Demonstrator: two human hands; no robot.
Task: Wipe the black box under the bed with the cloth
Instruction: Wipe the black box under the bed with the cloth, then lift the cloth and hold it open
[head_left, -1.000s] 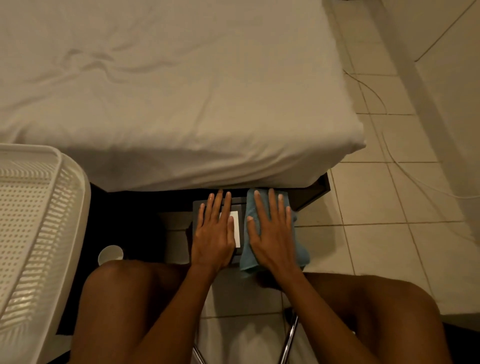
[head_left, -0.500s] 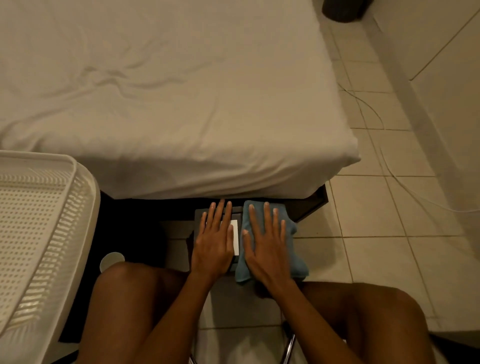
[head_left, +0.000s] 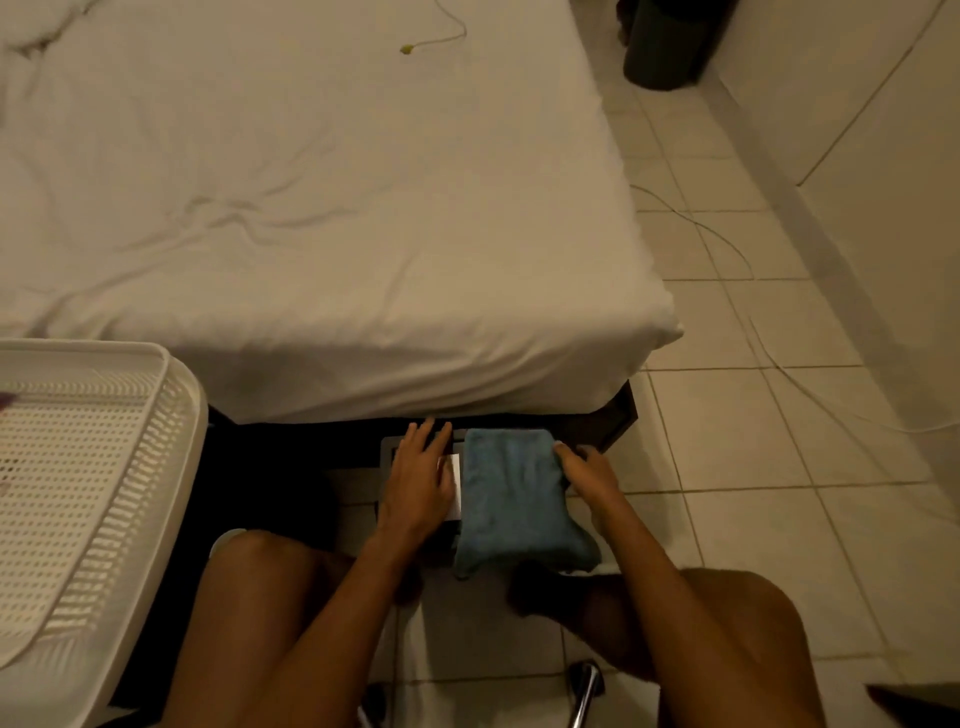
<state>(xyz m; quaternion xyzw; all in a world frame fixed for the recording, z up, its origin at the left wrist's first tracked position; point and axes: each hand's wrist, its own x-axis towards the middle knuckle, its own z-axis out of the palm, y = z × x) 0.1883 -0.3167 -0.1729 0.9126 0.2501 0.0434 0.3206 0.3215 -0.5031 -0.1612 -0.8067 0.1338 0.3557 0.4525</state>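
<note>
The black box (head_left: 390, 448) sticks out from under the bed, mostly covered; a white label (head_left: 456, 486) shows on its top. A blue cloth (head_left: 511, 501) lies spread over the box's right part and hangs off its near edge. My left hand (head_left: 421, 483) rests flat on the box's left part, fingers together pointing toward the bed. My right hand (head_left: 587, 470) sits at the cloth's right edge, fingers curled against the side of the cloth and box; whether it grips is unclear.
The bed (head_left: 322, 218) with a white sheet overhangs the box. A white perforated basket (head_left: 93, 467) stands at the left. My bare knees frame the box. A thin cable (head_left: 727, 249) runs over the tiled floor at right, and a dark bin (head_left: 662, 47) stands far back.
My right hand has slid off the top of the cloth to its right edge, leaving the cloth uncovered. The left hand stays on the box. The camera has tilted upward.
</note>
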